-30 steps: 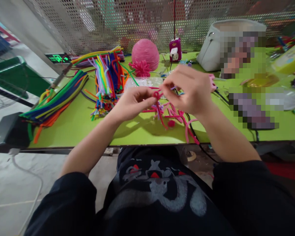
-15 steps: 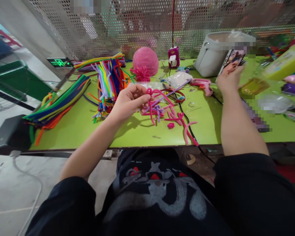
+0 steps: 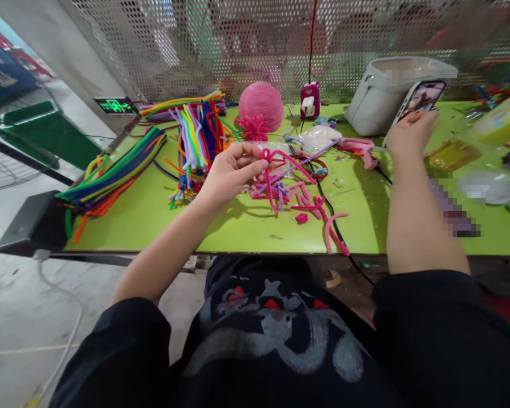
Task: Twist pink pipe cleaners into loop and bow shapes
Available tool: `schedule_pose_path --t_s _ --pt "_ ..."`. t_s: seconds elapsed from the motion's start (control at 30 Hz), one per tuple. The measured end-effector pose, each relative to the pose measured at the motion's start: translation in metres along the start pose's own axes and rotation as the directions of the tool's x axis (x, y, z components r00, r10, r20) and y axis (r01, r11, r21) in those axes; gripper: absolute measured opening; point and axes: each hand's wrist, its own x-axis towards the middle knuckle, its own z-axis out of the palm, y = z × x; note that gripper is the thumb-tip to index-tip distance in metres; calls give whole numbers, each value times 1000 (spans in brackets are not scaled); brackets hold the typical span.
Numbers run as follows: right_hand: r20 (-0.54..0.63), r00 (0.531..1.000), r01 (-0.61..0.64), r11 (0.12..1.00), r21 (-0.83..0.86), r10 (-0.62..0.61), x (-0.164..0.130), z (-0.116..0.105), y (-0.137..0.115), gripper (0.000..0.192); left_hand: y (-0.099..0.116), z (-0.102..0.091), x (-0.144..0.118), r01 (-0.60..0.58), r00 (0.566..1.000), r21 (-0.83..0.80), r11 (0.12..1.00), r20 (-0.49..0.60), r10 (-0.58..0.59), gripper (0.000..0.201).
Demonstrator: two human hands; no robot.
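Between its thumb and fingers, my left hand [image 3: 233, 173] pinches a pink pipe cleaner [image 3: 270, 181] bent into small loops at the top, with long ends hanging down and to the right. My right hand [image 3: 410, 136] is at the lower part of a phone [image 3: 425, 97] with a lit screen, its fingers curled about the edge; the phone tilts in front of a grey-white bucket [image 3: 368, 102]. Below the left hand lie short pink and purple pipe cleaner pieces [image 3: 304, 195] and a small pink knot [image 3: 301, 218].
Bundles of coloured pipe cleaners [image 3: 114, 175] lie at left, with more standing upright [image 3: 195, 141] beside a pink ball [image 3: 261, 106]. A pink glue gun [image 3: 361, 150] trails a black cord [image 3: 329, 215] across the green table [image 3: 238, 235]. Plastic packets [image 3: 488, 184] lie at right.
The view has shifted slightly left. The phone's screen now shows more clearly above my right hand. My left hand keeps its pinch on the pink pipe cleaner.
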Motion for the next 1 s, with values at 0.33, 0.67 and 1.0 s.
schedule_pose_path --t_s 0.33,0.67,1.0 --pt "242 670 484 661 574 -701 -91 -161 -192 4 0 0 -1 -78 997 52 996 -16 79 29" --pt "232 703 311 584 749 -672 -111 -143 -190 14 -2 -3 -1 -178 984 156 972 21 177 34" --pt "702 580 -633 315 707 -413 -125 -143 -208 24 2 9 -12 -264 961 231 936 -20 275 29"
